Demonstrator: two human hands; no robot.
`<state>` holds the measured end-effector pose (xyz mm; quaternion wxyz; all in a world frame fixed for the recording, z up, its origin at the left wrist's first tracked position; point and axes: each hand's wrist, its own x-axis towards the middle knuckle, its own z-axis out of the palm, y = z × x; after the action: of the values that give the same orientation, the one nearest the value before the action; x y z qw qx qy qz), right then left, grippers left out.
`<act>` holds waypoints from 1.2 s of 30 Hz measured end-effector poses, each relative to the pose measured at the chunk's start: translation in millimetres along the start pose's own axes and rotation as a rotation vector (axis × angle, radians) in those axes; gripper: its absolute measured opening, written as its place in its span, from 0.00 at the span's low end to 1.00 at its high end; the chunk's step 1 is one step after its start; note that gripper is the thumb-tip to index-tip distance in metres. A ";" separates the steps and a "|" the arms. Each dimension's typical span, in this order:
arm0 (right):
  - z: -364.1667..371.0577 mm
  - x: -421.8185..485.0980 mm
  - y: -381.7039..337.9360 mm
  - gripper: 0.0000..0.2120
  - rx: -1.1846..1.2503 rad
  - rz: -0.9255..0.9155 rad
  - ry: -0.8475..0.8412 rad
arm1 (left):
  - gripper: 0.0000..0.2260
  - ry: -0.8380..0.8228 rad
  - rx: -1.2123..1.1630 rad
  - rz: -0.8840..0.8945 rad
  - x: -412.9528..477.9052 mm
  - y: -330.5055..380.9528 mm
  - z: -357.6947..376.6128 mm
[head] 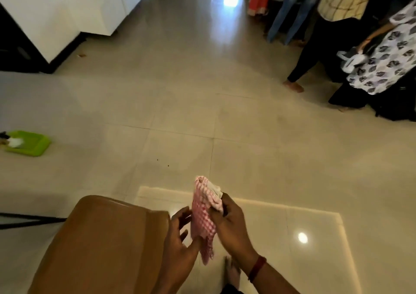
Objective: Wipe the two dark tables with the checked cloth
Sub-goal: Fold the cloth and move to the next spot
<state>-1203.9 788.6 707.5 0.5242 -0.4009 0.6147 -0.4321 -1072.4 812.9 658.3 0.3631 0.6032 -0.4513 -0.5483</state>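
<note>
The pink-and-white checked cloth (202, 215) hangs bunched between both hands, low in the head view above the tiled floor. My right hand (229, 221) pinches its upper part. My left hand (180, 242) has its fingers spread, with the thumb and fingertips touching the cloth's lower edge. No dark table top shows; only a dark surface (13, 46) sits under the white cabinet at the far left.
A brown padded chair back (108, 244) stands right by my left arm. A green tray (29, 143) lies on the floor at left. A white cabinet (74, 8) is at back left. Several people (360, 53) stand at the back right. Glossy tiled floor (225, 125) lies ahead.
</note>
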 end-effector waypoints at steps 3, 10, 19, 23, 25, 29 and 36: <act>-6.5 30.9 -15.5 0.22 -0.038 -0.009 -0.181 | 0.30 0.077 0.033 0.020 15.0 18.6 14.5; -5.8 90.7 -52.1 0.16 -0.038 -0.064 -0.383 | 0.37 0.315 0.067 0.092 55.4 63.9 34.9; 29.6 229.9 -98.4 0.17 -0.109 -0.147 -0.511 | 0.32 0.389 -0.038 0.090 193.3 96.9 10.8; 62.3 293.3 -136.0 0.17 -0.143 -0.155 -0.572 | 0.28 0.382 -0.101 0.090 259.5 123.5 -24.1; 80.3 322.6 -155.1 0.18 -0.160 -0.179 -0.604 | 0.25 0.380 -0.121 0.101 286.6 141.6 -43.5; 125.6 381.7 -177.7 0.18 -0.160 -0.169 -0.678 | 0.25 0.394 -0.198 0.094 337.6 166.5 -88.2; 228.2 472.7 -197.9 0.14 -0.140 -0.135 -0.802 | 0.16 0.440 -0.735 -0.046 411.5 196.7 -171.3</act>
<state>-1030.9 255.8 737.4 0.6640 -0.6117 0.3619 -0.2322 -935.2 350.5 727.6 0.6291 0.5463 -0.1241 -0.5388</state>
